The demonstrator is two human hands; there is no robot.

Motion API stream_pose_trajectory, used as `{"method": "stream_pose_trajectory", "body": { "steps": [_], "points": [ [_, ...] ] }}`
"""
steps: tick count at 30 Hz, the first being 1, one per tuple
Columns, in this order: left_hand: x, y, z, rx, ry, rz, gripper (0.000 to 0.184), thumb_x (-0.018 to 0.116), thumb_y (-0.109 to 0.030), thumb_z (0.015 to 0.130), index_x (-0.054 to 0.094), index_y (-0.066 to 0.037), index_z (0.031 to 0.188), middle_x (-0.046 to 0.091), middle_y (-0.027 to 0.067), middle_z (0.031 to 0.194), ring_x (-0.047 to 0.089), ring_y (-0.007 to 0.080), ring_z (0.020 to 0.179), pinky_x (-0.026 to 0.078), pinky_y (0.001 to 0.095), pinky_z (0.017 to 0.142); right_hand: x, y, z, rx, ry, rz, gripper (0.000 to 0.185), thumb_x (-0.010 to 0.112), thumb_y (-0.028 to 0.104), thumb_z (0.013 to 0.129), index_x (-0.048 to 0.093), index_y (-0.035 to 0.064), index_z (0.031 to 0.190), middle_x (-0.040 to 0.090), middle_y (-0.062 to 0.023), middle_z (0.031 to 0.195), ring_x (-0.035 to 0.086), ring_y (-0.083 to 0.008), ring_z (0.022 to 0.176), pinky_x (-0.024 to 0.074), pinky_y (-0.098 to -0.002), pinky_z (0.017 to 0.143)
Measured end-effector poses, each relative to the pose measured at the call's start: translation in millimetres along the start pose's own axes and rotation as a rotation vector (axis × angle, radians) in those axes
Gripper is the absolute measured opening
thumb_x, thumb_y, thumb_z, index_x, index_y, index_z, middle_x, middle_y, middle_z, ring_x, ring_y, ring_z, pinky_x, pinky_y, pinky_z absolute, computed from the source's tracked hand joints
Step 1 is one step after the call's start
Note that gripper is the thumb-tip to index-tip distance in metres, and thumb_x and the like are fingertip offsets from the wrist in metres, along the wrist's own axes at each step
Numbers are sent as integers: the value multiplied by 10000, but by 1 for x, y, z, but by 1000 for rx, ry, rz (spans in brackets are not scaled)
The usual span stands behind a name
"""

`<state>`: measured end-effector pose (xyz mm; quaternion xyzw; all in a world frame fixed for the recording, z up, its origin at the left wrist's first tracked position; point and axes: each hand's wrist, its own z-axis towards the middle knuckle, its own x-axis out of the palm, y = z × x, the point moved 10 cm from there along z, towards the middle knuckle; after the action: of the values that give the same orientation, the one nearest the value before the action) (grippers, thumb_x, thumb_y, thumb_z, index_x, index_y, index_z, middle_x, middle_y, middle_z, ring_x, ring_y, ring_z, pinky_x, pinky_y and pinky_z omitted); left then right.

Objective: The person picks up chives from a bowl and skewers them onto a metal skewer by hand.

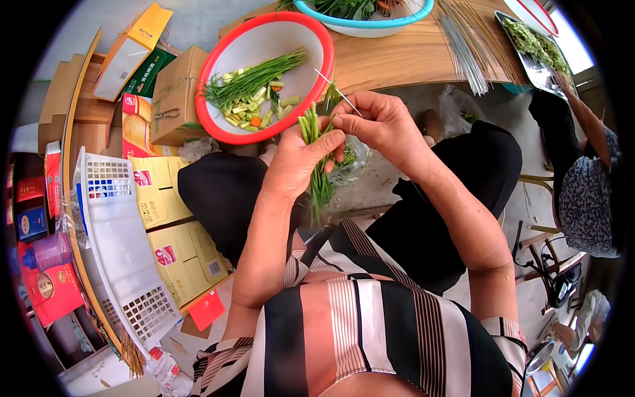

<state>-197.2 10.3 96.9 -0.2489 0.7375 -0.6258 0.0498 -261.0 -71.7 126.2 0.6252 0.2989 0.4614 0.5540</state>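
My left hand (297, 159) is closed around a bunch of thin green stems (322, 190), whose cut ends stick up above the thumb while the leafy ends hang down. Close beside it, my right hand (383, 126) pinches a thin skewer (345, 99) that slants up to the left. Some green pieces (332, 96) are at the skewer; whether they are threaded on it I cannot tell. Just beyond my hands is a red-rimmed white basin (206, 109) with long green stems (268, 74) lying over chopped light-green pieces (248, 111) and a few orange bits.
A blue-rimmed basin (370, 23) of greens stands on the wooden table (390, 63), with loose skewers (463, 49) and a tray of vegetables (539, 53) to the right. Cardboard boxes (175, 92) and a white plastic crate (122, 238) are at left. Another person (585, 198) sits at right.
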Motion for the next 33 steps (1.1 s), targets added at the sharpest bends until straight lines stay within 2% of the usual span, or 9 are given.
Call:
{"method": "stream_pose_trajectory", "body": {
  "steps": [2,6,8,9,11,14,17,21,33],
  "points": [
    [1,-2,-1,0,40,-164,225,681,-176,881,626,11,993,622,40,780,583,107,615,435,215,501,-2,4,-1,6,9,-50,120,594,97,913,619,-21,909,661,-38,668,605,-63,619,471,-223,600],
    [-13,-4,-2,41,-82,-128,217,678,-159,881,631,13,1004,622,52,785,577,120,611,438,231,520,-4,1,-2,62,-13,-155,121,587,116,923,612,-2,925,666,-23,689,564,-39,629,431,-211,596],
    [-17,-5,-2,75,-94,-91,207,680,-164,879,614,-14,1005,617,49,801,561,118,625,407,239,512,-5,-1,-2,76,-22,-239,135,574,136,934,603,5,947,607,4,629,493,-31,603,387,-230,543],
    [-18,-4,-2,75,-94,-92,207,680,-164,879,614,-14,1005,617,49,801,561,118,625,407,239,512,-5,-3,-2,76,-22,-240,135,574,136,934,603,5,947,607,4,629,493,-31,603,387,-230,543],
    [-30,-1,-3,57,-179,-130,202,678,-155,878,617,-15,1010,613,49,812,536,112,611,396,240,512,-13,-3,-2,72,-101,-260,163,535,165,955,592,13,951,517,14,565,446,-53,556,367,-258,509],
    [-46,-2,-2,33,-238,-208,214,683,-152,871,614,-14,1020,604,46,824,522,109,603,394,235,511,-11,2,-5,64,-78,-246,194,491,183,973,584,14,960,454,2,541,423,-72,525,356,-274,491],
    [-58,-1,-2,15,-269,-314,236,685,-150,865,607,-8,1036,597,45,831,516,107,599,392,231,510,2,-6,-9,119,45,-311,202,464,177,981,580,12,968,467,-24,547,433,-85,510,363,-273,495],
    [-64,-5,1,31,-252,-353,228,673,-136,868,610,18,1024,600,57,824,512,103,595,394,225,507,16,1,-13,127,101,-364,189,472,157,975,591,11,959,474,-44,550,454,-97,497,384,-283,505],
    [-63,-7,1,45,-260,-370,245,672,-120,865,609,46,1035,594,68,819,506,106,594,390,228,508,17,1,-12,138,111,-396,197,481,139,969,614,-6,953,504,-55,576,476,-104,497,405,-292,513]
  ]
}}
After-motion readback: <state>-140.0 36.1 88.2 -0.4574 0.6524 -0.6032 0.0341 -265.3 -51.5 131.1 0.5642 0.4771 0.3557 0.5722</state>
